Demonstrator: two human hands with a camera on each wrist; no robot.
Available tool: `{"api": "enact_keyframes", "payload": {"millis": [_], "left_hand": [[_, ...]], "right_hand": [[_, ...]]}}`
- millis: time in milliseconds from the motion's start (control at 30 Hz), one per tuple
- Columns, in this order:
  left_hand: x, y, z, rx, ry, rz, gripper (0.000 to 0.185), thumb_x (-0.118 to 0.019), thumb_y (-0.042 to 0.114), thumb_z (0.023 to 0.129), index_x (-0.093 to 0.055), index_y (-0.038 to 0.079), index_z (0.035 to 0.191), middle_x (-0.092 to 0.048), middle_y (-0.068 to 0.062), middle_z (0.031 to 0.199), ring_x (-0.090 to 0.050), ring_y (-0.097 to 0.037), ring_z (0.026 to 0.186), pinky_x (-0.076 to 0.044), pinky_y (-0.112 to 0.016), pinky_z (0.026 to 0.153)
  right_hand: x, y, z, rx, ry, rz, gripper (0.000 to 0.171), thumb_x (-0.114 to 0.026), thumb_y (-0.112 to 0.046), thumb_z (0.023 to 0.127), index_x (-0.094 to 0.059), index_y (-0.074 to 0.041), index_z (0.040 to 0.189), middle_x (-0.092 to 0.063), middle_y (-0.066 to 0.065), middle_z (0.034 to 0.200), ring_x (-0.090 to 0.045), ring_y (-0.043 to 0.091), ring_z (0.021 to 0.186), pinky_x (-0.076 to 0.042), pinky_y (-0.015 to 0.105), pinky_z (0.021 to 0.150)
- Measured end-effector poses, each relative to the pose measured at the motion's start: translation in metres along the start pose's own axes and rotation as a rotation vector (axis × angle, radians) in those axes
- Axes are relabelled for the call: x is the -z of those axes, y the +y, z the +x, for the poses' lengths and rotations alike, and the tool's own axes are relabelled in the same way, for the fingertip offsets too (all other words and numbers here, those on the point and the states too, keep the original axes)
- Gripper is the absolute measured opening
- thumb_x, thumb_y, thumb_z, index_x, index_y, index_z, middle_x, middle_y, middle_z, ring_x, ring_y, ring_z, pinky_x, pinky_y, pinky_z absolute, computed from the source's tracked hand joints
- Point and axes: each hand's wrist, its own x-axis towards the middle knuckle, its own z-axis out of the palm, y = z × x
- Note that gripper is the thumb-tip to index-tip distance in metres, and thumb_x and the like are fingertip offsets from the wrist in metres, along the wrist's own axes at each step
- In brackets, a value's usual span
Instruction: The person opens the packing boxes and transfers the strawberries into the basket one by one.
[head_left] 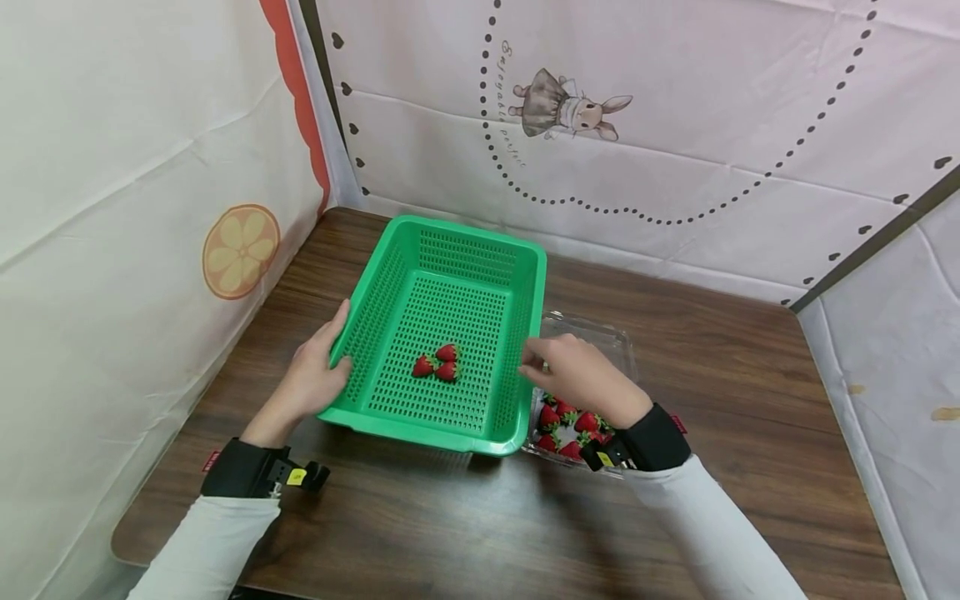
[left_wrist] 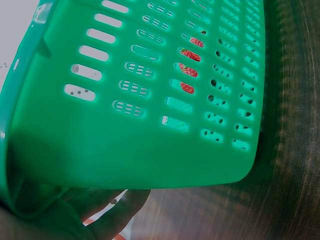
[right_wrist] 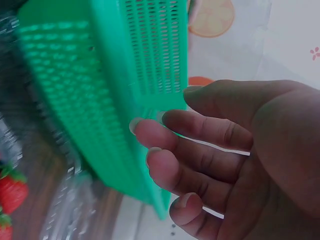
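Observation:
A green plastic basket with slotted walls holds three strawberries on its floor. My left hand grips the basket's left rim, thumb over the edge and fingers along the outside; the left wrist view shows the slotted wall close up, with red fruit through its slots. By the right rim is my right hand, its fingers loosely bent and holding nothing. Beneath that hand, a clear plastic box contains several strawberries, partly hidden by the hand and wrist.
All this stands on a dark wooden table. Printed cloth walls border it at the left, back and right. The clear box lies right against the basket's right side in the head view.

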Motion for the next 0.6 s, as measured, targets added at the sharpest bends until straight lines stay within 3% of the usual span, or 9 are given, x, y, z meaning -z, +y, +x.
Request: {"api": "enact_keyframes", "payload": {"millis": [167,267,433,600], "left_hand": [[0.0,0.0,0.0,0.002,-0.002,0.003,0.082,-0.043,-0.002,0.095,0.002,0.03,0.155,-0.02,-0.023,0.159,-0.04,-0.041,0.126,-0.037,-0.053,0.093],[0.0,0.001,-0.001,-0.007,0.001,0.002,0.082,-0.043,-0.003,0.094,0.002,0.029,0.156,-0.02,-0.024,0.158,-0.038,-0.041,0.13,-0.035,-0.054,0.096],[0.0,0.001,0.0,-0.016,0.008,0.009,0.082,-0.043,-0.002,0.094,0.001,0.028,0.156,-0.022,-0.024,0.158,-0.04,-0.04,0.127,-0.036,-0.054,0.095],[0.0,0.001,0.0,-0.018,0.009,0.01,0.082,-0.043,-0.002,0.094,0.001,0.028,0.156,-0.022,-0.024,0.158,-0.04,-0.04,0.127,-0.035,-0.054,0.096]], "right_hand": [[-0.007,0.015,-0.011,-0.05,-0.019,0.043,0.017,-0.057,-0.022,0.097,-0.068,-0.012,0.105,-0.07,-0.001,0.093,-0.063,0.009,0.082,-0.051,0.032,0.077],[-0.011,0.023,-0.016,-0.073,-0.041,0.046,0.017,-0.055,-0.022,0.098,-0.068,-0.012,0.102,-0.066,-0.003,0.084,-0.059,0.008,0.073,-0.049,0.031,0.072],[-0.021,0.035,-0.022,-0.056,-0.123,0.055,0.018,-0.05,-0.017,0.1,-0.061,-0.013,0.087,-0.046,-0.004,0.065,-0.039,0.007,0.055,-0.033,0.026,0.06],[-0.032,0.045,-0.027,0.003,-0.191,0.037,0.013,-0.051,-0.012,0.099,-0.064,-0.01,0.094,-0.054,-0.003,0.072,-0.043,0.006,0.058,-0.036,0.026,0.062]]}}
